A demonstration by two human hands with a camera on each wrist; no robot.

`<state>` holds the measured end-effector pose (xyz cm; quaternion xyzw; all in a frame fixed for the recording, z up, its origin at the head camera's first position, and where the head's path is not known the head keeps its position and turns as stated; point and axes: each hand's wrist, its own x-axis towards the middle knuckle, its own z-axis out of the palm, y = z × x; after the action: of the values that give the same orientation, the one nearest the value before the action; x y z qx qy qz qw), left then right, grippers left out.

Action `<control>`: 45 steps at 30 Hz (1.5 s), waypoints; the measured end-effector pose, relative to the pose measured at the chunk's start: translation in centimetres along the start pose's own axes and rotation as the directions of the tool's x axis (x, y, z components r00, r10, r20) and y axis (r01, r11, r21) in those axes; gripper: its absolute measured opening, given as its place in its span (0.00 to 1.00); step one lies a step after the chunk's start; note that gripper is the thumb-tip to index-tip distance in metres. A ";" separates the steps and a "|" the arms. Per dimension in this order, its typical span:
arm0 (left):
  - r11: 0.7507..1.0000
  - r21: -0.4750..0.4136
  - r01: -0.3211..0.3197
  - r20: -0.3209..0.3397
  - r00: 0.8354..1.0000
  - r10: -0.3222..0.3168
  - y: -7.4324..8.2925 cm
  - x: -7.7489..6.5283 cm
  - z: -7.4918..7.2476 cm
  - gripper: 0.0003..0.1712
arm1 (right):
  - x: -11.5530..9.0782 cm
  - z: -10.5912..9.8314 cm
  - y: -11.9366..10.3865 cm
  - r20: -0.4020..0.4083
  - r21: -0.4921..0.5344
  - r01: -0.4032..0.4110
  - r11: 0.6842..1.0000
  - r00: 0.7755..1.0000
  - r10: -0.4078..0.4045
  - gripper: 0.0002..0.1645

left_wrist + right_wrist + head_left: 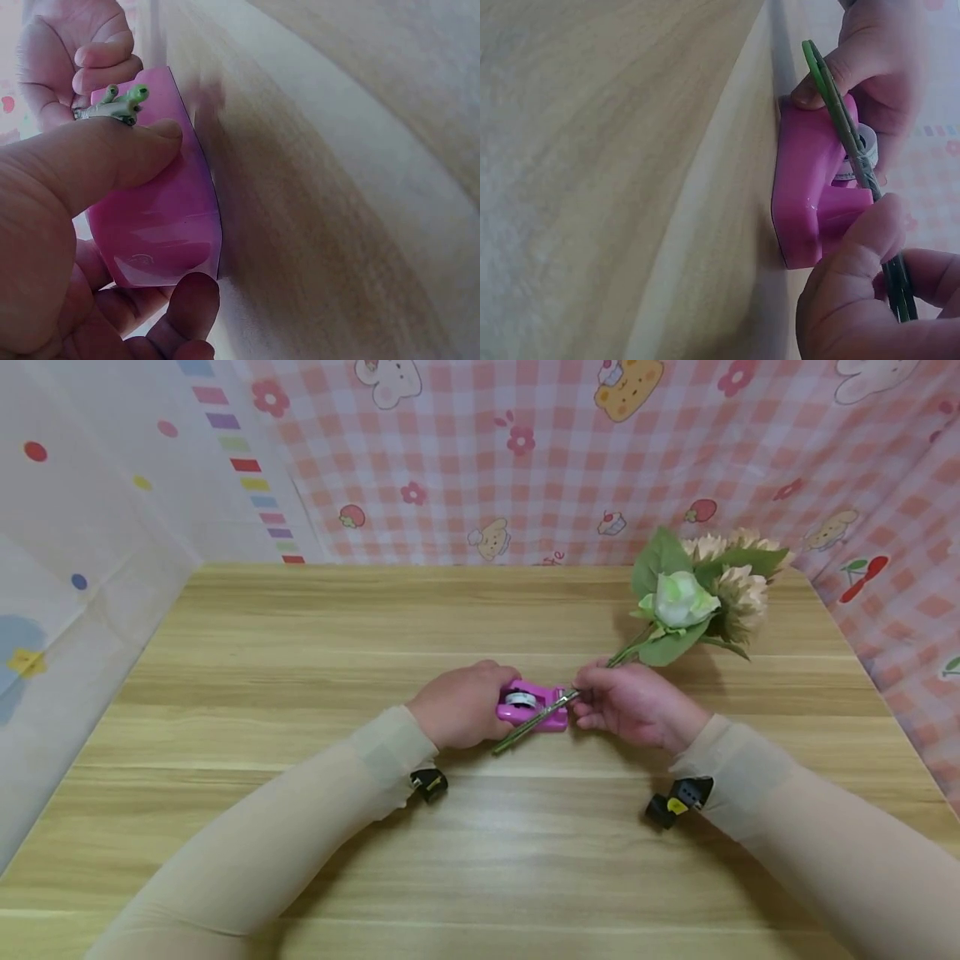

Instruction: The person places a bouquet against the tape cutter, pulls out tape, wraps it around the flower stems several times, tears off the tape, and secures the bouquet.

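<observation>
My left hand [463, 703] grips a pink tape dispenser [556, 722] from its left end, with the thumb along its near side in the left wrist view. A small roll of tape [521, 699] sits inside the dispenser. My right hand [637, 703] pinches the green stems [845, 131] of an artificial flower bunch between thumb and fingers. The stems slant across the dispenser, their cut ends [138, 93] pointing toward the near left. Clear tape [863, 163] shows around the stems just past the right fingertips. The white-green rose [681, 600] and pale flowers lean away to the far right.
A wood-grain table [480, 860] lies under both hands, with the dispenser standing low on it. Behind its back edge hangs a pink checked cloth [465, 460] with cartoon prints. A spotted white cloth [90, 510] covers the left side.
</observation>
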<state>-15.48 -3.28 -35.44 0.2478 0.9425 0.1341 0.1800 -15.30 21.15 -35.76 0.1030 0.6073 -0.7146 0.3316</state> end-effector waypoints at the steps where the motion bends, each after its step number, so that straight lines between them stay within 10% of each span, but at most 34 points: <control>1: 1.000 0.001 0.001 0.000 1.000 -0.001 0.0 0.0 0.0 0.35 | -0.1 -0.1 0.0 0.000 0.000 -0.004 1.000 1.000 0.004 0.16; 45: 1.000 -0.009 -0.007 0.001 1.000 0.007 -0.3 0.2 0.2 0.31 | -0.6 -0.3 0.2 -0.025 0.222 0.101 0.970 0.995 -0.098 0.15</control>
<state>-15.66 -3.44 -35.77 0.2504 0.9409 0.1386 0.1809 -14.78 21.62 -35.61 0.1140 0.5301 -0.7931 0.2775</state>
